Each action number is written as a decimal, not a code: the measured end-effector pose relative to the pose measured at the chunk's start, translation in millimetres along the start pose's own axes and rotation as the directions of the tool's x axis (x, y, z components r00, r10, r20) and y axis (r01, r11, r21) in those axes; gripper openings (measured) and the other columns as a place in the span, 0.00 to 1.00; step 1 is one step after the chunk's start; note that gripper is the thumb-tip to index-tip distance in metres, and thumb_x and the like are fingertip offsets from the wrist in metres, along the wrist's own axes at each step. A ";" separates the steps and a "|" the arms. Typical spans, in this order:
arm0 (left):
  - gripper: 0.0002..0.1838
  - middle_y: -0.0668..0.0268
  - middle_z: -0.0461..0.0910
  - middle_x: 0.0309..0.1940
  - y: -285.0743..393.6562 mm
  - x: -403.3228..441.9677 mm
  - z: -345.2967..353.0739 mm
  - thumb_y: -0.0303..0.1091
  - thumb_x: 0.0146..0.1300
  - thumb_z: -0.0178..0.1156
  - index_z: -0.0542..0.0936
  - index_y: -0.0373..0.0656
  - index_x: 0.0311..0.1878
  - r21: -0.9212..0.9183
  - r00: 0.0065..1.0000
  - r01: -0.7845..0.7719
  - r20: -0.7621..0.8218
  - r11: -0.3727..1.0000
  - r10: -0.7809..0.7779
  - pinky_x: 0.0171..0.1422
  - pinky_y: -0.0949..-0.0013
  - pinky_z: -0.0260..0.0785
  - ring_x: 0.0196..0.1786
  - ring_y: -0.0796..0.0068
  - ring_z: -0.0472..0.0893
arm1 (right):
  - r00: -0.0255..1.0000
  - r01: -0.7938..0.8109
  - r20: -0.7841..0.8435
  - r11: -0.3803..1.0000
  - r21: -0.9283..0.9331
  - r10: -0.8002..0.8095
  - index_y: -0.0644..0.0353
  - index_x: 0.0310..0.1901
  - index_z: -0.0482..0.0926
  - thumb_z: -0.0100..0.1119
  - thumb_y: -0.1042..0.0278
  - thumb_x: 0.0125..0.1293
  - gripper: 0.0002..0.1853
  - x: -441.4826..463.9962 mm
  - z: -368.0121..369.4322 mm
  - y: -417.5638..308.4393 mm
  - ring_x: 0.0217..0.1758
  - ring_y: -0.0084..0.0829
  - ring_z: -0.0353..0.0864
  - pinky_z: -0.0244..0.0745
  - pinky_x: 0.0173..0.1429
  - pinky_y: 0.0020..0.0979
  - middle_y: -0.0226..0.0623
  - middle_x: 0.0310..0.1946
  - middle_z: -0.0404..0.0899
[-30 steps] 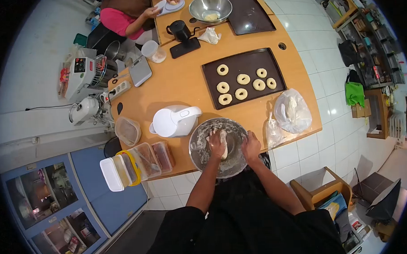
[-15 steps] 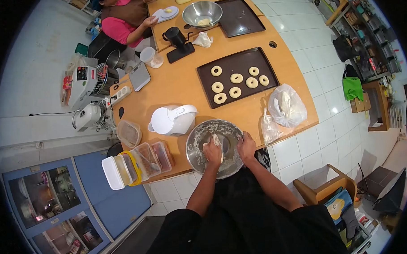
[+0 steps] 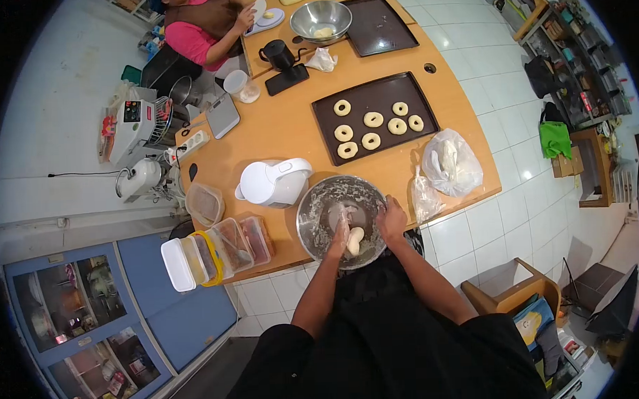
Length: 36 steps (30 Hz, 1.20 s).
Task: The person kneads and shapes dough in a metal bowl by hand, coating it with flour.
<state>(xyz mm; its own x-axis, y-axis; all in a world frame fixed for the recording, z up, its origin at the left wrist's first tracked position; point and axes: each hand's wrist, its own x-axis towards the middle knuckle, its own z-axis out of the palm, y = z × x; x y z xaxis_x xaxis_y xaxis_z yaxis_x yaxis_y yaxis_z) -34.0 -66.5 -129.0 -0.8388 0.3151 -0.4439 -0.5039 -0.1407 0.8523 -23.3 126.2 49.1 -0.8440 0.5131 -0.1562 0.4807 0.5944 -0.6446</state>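
A steel bowl (image 3: 317, 228) with dough residue on its wall stands at the table's front edge. Inside it lies a pale lump of dough (image 3: 355, 242). My left hand (image 3: 340, 235) is in the bowl, just left of the dough, its fingers stretched out and floury, not wrapped round anything. The bowl's right rim is gripped by my right hand (image 3: 391, 220), fingers over the edge. Behind the bowl, a dark tray (image 3: 395, 144) bears several dough rings (image 3: 373, 119).
Left of the bowl are a white pitcher (image 3: 273, 183) and plastic containers (image 3: 229, 245). A plastic bag (image 3: 452, 165) lies to the right. Farther back are a black kettle (image 3: 279, 54), another steel bowl (image 3: 320, 18), a second tray (image 3: 380, 28) and a person (image 3: 201, 28) at a scale.
My left hand has opened from round the dough and moved beside it; the dough now lies nearer the front of the bowl. The other person's hand has moved over the scale.
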 end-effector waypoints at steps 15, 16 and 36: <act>0.14 0.71 0.72 0.28 87.1 -1.0 58.0 0.47 0.72 0.52 0.77 0.47 0.37 -0.515 0.885 -0.030 -0.412 0.857 -0.217 0.37 0.69 0.68 0.32 0.76 0.73 | 0.700 0.627 0.384 0.775 0.072 -0.602 0.58 0.64 0.66 0.63 0.46 0.58 0.37 -34.2 -5.4 -15.7 0.75 0.49 0.52 0.35 0.76 0.60 0.45 0.67 0.61; 0.15 0.73 0.72 0.28 92.5 1.1 60.9 0.49 0.72 0.51 0.76 0.49 0.36 -0.652 0.875 0.040 -0.343 0.757 -0.342 0.37 0.69 0.68 0.32 0.75 0.73 | 0.664 0.679 0.379 0.732 0.055 -0.644 0.59 0.65 0.65 0.64 0.48 0.60 0.36 -34.8 -5.1 -15.3 0.74 0.51 0.55 0.42 0.76 0.57 0.48 0.67 0.61; 0.24 0.62 0.72 0.61 184.2 -60.0 76.5 0.38 0.71 0.54 0.65 0.41 0.67 -0.023 0.960 0.234 0.164 0.972 -0.227 0.60 0.61 0.75 0.63 0.66 0.74 | 0.797 0.039 0.579 0.970 0.240 -0.175 0.64 0.65 0.65 0.47 0.61 0.75 0.22 4.8 15.6 0.2 0.64 0.34 0.68 0.60 0.69 0.32 0.46 0.59 0.71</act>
<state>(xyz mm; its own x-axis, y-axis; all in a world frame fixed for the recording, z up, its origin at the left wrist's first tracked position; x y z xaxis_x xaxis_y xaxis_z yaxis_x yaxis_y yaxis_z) -60.8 -39.5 75.8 -0.6570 0.4883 -0.5743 -0.6908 -0.0849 0.7181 -30.9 119.2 36.5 -0.8940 -0.0536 -0.4448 0.3766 0.4479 -0.8109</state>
